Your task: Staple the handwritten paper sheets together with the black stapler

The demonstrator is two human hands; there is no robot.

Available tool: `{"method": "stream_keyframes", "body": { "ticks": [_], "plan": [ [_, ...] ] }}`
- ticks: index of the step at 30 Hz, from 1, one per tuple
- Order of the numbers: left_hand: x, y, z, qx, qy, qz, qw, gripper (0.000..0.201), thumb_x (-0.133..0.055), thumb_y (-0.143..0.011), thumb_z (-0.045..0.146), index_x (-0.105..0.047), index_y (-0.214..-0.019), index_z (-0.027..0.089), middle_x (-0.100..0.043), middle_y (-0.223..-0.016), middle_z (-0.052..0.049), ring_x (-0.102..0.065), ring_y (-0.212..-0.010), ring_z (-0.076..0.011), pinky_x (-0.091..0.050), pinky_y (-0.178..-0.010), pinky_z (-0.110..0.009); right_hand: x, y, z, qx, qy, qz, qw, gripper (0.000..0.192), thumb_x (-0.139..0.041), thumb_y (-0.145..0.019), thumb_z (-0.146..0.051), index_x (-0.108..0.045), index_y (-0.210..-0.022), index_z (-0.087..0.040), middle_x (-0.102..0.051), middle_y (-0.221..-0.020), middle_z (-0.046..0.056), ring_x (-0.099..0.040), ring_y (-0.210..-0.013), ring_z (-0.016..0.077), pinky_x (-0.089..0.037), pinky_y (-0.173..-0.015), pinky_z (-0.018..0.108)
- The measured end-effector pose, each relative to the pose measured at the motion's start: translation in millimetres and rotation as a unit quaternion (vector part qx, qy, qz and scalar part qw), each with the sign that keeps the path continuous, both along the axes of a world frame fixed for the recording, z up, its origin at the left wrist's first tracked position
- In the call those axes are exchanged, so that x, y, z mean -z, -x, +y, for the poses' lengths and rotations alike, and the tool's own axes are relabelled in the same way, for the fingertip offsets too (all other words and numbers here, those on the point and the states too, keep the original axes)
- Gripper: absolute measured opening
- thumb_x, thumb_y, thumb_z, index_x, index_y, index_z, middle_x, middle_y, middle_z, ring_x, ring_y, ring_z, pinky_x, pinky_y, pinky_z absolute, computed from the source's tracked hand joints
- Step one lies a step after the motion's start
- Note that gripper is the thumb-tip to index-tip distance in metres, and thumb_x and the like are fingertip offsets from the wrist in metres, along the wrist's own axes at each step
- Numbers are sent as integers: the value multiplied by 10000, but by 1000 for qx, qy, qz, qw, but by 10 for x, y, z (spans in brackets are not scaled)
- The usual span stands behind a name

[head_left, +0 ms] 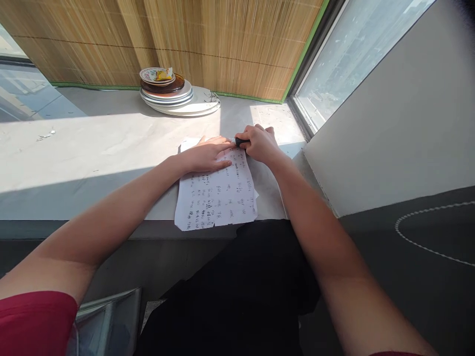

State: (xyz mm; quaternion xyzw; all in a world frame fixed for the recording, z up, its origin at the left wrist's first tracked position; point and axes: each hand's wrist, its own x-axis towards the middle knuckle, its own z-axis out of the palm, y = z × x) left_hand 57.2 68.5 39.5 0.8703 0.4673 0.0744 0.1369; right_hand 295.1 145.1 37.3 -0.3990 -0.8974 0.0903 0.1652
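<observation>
A white sheet of paper (237, 198) covered in handwriting lies on the window ledge, its near edge sticking out past the ledge's front. My left hand (208, 154) lies flat on the far part of the sheet, fingers stretched out to the right and thumb apart. Close to those fingertips, at the sheet's far right corner, my right hand (261, 142) is closed around a black-handled tool (242, 142). The handle's end points left toward my left fingers. A thin pale part shows at its tip, too small to name. My right palm hides the rest of it.
A stack of plates (166, 96) with a small yellow wrapper (164, 74) on top stands at the back of the ledge (107, 143). Behind hangs a bamboo blind (222, 44). White scraps (46, 135) lie at left. A wall (393, 113) and window frame bound the right side.
</observation>
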Motion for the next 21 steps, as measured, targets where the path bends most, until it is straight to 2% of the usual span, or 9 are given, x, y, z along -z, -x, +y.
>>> {"method": "stream_keyframes", "body": {
  "ticks": [8, 14, 21],
  "plan": [
    [75, 35, 36, 21, -31, -11, 999, 696, -537, -1045, 520, -485, -1725, 378, -616, -1624, -93, -478, -1557, -368, -344, -1278, -565, -23, -12, -25, 15, 2, -10, 1000, 415, -466, -1126, -513, -800, -1248, -299, -703, -1099, 91, -547, -1153, 354, -312, -1072, 557],
    [81, 34, 31, 17, -32, -25, 999, 660, -567, -1034, 508, -542, -1683, 391, -643, -1583, -91, -489, -1544, -370, -348, -1275, -584, -9, 5, -28, 17, -6, 2, 1000, 380, -498, -1109, -489, -805, -1231, -301, -699, -1053, 85, -548, -1127, 346, -319, -1073, 567],
    [112, 31, 54, 1, -31, -43, 999, 627, -634, -1007, 493, -588, -1620, 366, -676, -1519, -101, -519, -1514, -378, -358, -1274, -603, 9, -33, 1, 28, 5, 34, 999, 365, -557, -1059, -412, -754, -1344, -300, -720, -1121, 102, -572, -1199, 360, -393, -1055, 566]
  ]
}}
